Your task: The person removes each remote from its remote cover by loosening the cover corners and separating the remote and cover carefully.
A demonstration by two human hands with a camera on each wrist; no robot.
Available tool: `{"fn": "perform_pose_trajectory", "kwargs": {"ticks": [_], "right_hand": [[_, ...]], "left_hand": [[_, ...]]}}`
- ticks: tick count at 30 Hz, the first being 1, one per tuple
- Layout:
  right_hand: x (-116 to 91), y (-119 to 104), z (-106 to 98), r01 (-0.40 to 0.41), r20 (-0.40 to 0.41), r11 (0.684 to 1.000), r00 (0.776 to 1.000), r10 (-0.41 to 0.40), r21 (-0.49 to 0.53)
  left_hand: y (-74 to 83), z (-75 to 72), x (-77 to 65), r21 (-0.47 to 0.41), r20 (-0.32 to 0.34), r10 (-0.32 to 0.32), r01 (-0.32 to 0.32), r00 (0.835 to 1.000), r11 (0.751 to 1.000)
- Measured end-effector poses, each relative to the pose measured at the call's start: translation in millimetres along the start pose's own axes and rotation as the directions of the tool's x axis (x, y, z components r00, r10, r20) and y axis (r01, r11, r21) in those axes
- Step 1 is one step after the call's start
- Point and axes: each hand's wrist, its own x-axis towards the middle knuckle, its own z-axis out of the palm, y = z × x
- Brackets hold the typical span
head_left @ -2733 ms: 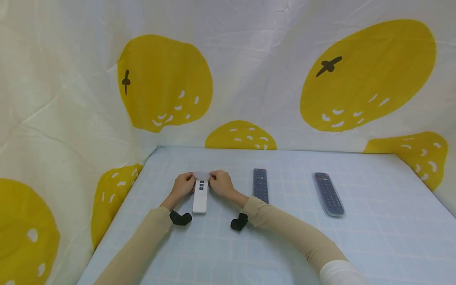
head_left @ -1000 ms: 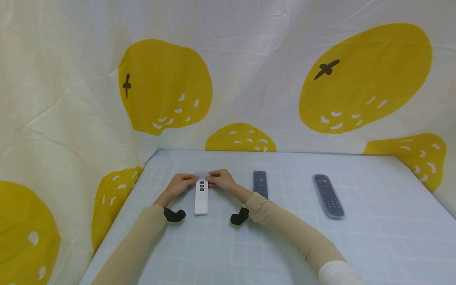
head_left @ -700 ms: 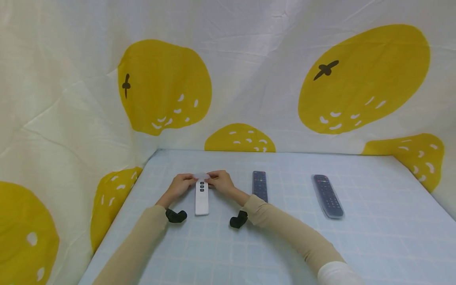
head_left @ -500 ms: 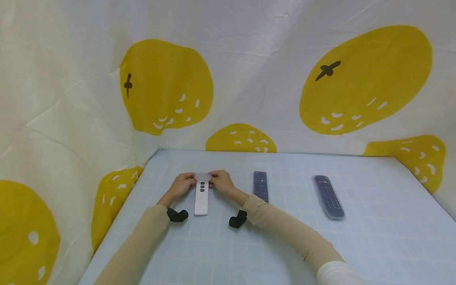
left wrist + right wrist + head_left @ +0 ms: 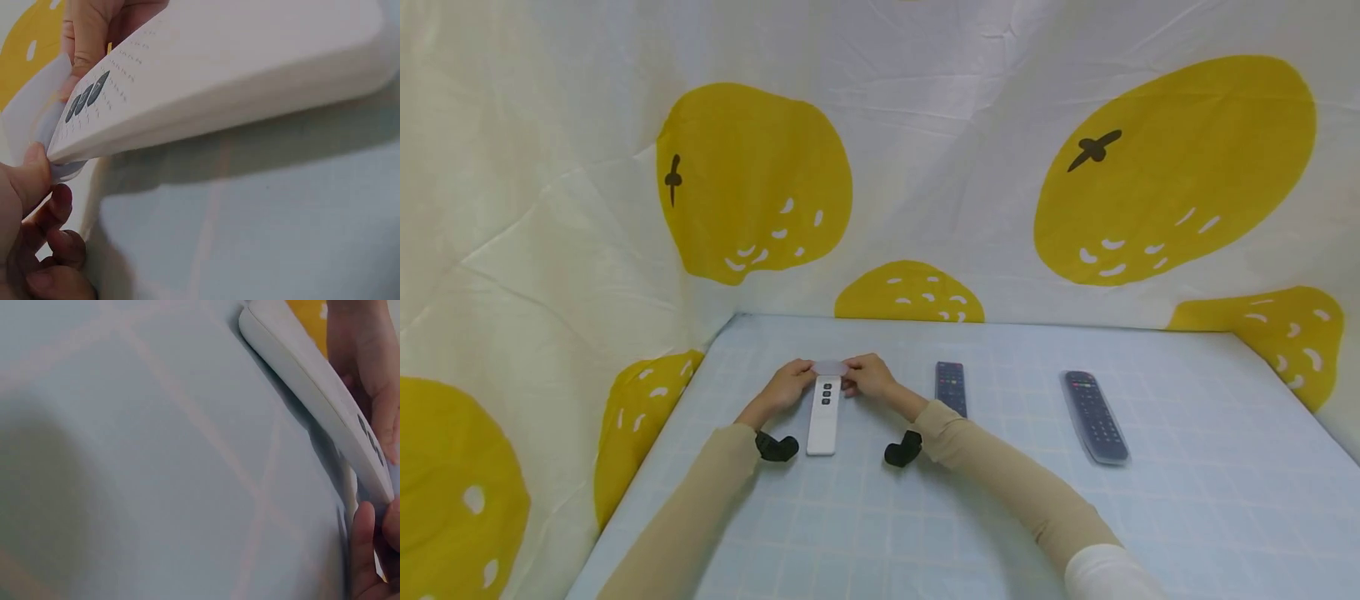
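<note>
A white remote control (image 5: 823,421) with three dark buttons points away from me at the left of the table. Over its far end sits a thin translucent cover (image 5: 830,367). My left hand (image 5: 786,385) pinches this cover at the remote's left corner, and my right hand (image 5: 871,377) does likewise at the right corner. In the left wrist view the remote (image 5: 250,44) slants above the cloth, casting a shadow, and the cover (image 5: 53,122) wraps its button end between both thumbs. Much of the cover is hidden by the fingers in the right wrist view.
A dark remote (image 5: 951,387) lies right of my hands, its near end hidden by my right sleeve. Farther right lies another dark remote (image 5: 1096,417) in a clear cover. The checked pale blue tablecloth (image 5: 865,533) meets a fruit-print curtain (image 5: 940,208) behind.
Both hands stay at the remote's far end with small finger shifts. Since a second ago my left hand has moved slightly right, and the remote's near end has swung a little left.
</note>
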Motion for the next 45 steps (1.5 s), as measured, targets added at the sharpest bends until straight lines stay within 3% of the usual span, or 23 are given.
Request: {"fn": "perform_pose_trajectory", "kwargs": {"ticks": [5,13,21,28,37,45], "right_hand": [[0,-2,-2,-0.021,-0.015,0.999,1.0,0.02,-0.026],[3,-3,2,-0.018,-0.059,0.997,0.998,0.014,-0.073],[4,1,-2,0.012,-0.112,1.0,0.994,-0.014,-0.024],[4,3,-8,0.028,-0.138,0.999,0.99,-0.033,-0.04],[-8,-2,-18,0.052,-0.131,0.999,0.99,-0.053,-0.011],[-26,-3,-32,0.097,-0.082,0.995,0.992,-0.097,0.002]], "left_hand": [[4.6,1.3,1.2,0.046,0.007,-0.015,0.015,1.0,0.999],[12.1,-0.5,2.6,0.129,-0.066,-0.014,0.023,0.998,0.991],[11.7,1.4,2.8,0.054,-0.16,-0.044,0.053,0.986,0.997],[14.8,4.9,0.6,-0.039,-0.255,0.002,-0.013,0.967,0.999],[25.3,9.7,-6.8,-0.043,-0.27,0.079,-0.094,0.96,0.995],[28.0,15.8,-15.9,0.048,-0.247,0.12,-0.112,0.962,0.993]]}}
